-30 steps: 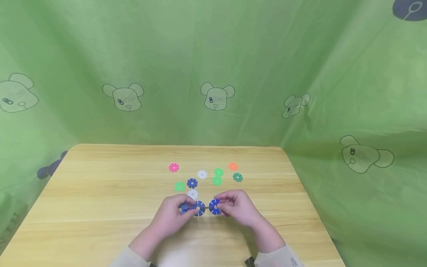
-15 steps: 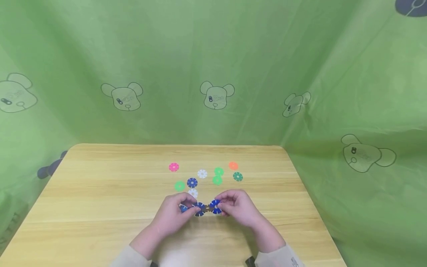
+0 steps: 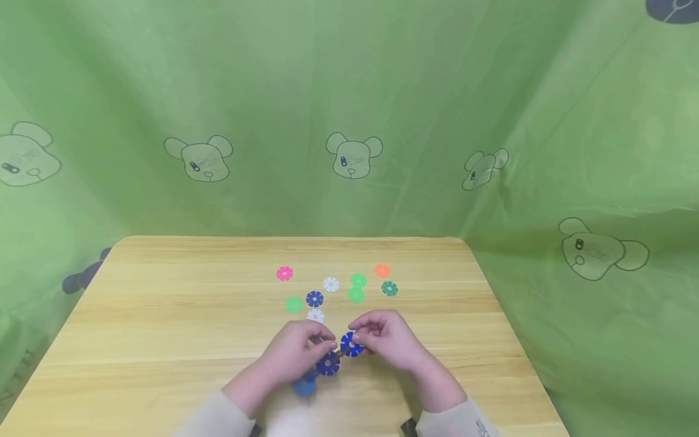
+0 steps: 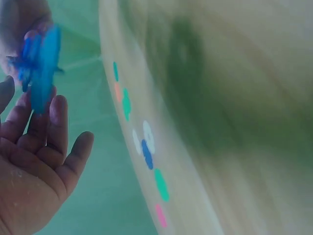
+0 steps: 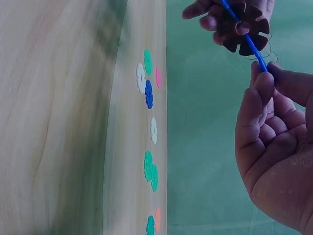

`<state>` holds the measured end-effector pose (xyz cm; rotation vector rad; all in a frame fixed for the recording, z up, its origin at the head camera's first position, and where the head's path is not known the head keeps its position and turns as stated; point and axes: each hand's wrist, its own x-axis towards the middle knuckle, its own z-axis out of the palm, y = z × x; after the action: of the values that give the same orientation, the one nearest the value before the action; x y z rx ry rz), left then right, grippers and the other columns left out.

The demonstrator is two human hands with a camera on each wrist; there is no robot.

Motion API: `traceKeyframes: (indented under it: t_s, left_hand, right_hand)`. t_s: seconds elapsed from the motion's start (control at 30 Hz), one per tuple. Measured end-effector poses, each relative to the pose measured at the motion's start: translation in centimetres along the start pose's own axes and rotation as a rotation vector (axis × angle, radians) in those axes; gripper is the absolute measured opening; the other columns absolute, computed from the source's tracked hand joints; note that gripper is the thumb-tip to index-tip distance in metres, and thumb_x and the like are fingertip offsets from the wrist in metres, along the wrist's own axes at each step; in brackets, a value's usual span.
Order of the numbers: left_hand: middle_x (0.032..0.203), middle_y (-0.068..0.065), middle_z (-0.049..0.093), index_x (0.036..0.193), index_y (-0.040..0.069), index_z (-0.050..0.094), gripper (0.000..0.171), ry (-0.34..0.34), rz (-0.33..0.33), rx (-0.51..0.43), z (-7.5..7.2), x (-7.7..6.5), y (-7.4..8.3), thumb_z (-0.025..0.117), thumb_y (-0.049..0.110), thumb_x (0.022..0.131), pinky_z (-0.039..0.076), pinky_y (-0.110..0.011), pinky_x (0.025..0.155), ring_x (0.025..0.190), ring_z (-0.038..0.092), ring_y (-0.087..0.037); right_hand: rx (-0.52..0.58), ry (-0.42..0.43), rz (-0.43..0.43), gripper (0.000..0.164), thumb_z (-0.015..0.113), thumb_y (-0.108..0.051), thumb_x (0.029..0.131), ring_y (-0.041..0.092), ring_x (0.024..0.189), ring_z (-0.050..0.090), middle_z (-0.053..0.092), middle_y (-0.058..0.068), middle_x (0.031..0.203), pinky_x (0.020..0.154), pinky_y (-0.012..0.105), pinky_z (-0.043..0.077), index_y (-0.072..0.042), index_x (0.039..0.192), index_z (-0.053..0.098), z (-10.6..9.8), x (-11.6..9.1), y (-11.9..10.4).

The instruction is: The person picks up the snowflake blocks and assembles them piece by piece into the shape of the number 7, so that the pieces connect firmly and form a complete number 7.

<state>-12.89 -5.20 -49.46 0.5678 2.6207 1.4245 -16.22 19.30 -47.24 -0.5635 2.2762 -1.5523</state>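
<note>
My right hand [image 3: 390,343] pinches a dark blue notched disc [image 3: 346,344] of a linked chain between thumb and fingers. A brown notched disc [image 5: 255,25] slots crosswise onto it. Lower left in the chain come a second dark blue disc [image 3: 321,366] and a lighter blue disc [image 3: 304,387], blurred and hanging over the table. My left hand [image 3: 295,353] is close above the chain, thumb and forefinger slightly apart. In the left wrist view its fingers [image 4: 58,122] are loosely spread, and a bright blue disc [image 4: 45,73] overlaps the fingertips.
Loose notched discs lie on the wooden table [image 3: 164,340] beyond the hands: pink [image 3: 279,274], orange [image 3: 377,271], dark green [image 3: 384,289], a blue disc [image 3: 309,299], two white and several light green ones. Green printed curtain [image 3: 273,91] surrounds the table.
The chain's left part has swung down toward me, from level between the hands to slanting. My left thumb and fingers have come off it and shifted right; the right hand keeps its pinch.
</note>
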Motion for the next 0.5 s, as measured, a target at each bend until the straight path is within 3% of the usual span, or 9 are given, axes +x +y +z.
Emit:
traceKeyframes:
  t_s: [0.2,0.5]
  left_hand:
    - [0.091,0.013,0.073,0.099,0.017,0.077,0.01,-0.032,0.013,-0.043,0.9,-0.2,0.0,0.075,0.027,0.099,0.058,-0.026,0.076,0.08,0.065,-0.002]
    - [0.087,0.011,0.073,0.094,0.015,0.075,0.006,-0.011,0.001,-0.098,1.7,-0.4,0.0,0.076,0.02,0.098,0.06,-0.027,0.08,0.082,0.067,-0.004]
  right_hand:
    - [0.012,-0.029,0.017,0.021,0.073,0.004,0.093,0.018,0.069,0.068,0.075,0.014,0.09,0.061,0.021,0.058,0.012,0.112,0.069,0.5,0.2,0.0]
    - [0.023,-0.058,0.035,0.019,0.073,0.004,0.094,0.012,0.068,0.066,0.074,0.01,0.088,0.06,0.019,0.057,0.012,0.11,0.069,1.3,0.3,-0.2]
